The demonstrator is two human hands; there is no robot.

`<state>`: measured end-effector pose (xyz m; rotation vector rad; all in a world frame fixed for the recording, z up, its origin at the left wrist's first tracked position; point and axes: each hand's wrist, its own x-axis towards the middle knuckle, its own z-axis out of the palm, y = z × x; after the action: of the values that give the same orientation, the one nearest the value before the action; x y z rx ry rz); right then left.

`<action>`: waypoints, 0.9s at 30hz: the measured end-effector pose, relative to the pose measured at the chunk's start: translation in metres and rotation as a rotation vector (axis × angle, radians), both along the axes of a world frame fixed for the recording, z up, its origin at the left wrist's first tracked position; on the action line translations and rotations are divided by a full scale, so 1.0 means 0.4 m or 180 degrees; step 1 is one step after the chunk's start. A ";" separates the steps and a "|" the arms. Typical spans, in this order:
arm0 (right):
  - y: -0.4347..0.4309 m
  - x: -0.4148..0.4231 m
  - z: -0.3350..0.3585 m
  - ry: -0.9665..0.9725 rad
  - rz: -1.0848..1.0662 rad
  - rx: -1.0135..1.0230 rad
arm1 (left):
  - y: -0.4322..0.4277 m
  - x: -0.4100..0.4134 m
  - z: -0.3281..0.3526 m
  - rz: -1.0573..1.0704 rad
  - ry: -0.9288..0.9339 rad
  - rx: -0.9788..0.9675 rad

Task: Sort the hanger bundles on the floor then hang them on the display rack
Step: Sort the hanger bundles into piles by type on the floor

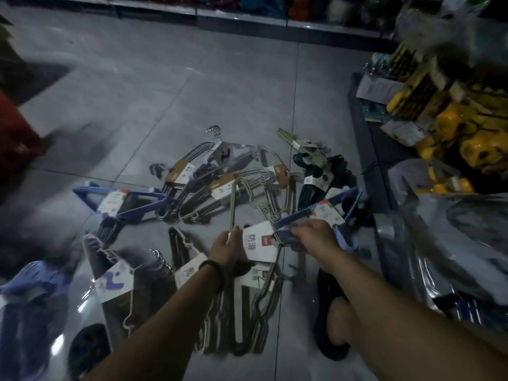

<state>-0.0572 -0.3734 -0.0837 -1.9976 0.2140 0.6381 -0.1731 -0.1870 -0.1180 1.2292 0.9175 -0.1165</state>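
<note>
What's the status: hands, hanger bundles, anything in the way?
Left hand grips white-label bundle. Right hand on blue bundle. Other bundles on the floor. Nothing blocking.

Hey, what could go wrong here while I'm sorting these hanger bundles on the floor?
The left hand grips a white-labelled bundle whose wires run into the overlapping pile, so lifting may snag and drag others. The right hand reaches into the blue hangers; hooks might catch fingers. Blur and dim light make labels easy to misread.
</note>
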 end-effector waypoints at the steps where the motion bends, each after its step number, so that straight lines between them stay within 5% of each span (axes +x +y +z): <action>1: -0.004 0.018 -0.047 0.0050 -0.0021 -0.0182 | -0.011 0.016 -0.035 -0.0008 0.0074 -0.0106; 6: -0.054 0.080 -0.390 0.0479 -0.0617 -0.0673 | -0.036 0.061 -0.202 -0.0637 0.0222 0.0054; 12: -0.027 0.046 -0.492 0.0897 -0.0544 -0.1284 | -0.056 0.068 -0.378 -0.0928 0.0456 0.0228; 16: -0.022 0.036 -0.537 0.0895 -0.0072 -0.1489 | -0.075 0.054 -0.418 -0.1307 0.0806 0.0834; 20: -0.034 -0.008 -0.554 0.0832 -0.0368 -0.1077 | -0.103 0.035 -0.402 -0.1353 0.0860 0.1074; 27: -0.039 0.154 -0.438 0.0215 0.0568 -0.1382 | -0.117 0.149 -0.363 -0.2897 0.0676 0.2418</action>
<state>0.0043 -0.3889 -0.2590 -2.4333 0.2312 0.8272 -0.1134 -0.2338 -0.2633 2.3204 0.5089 -0.6756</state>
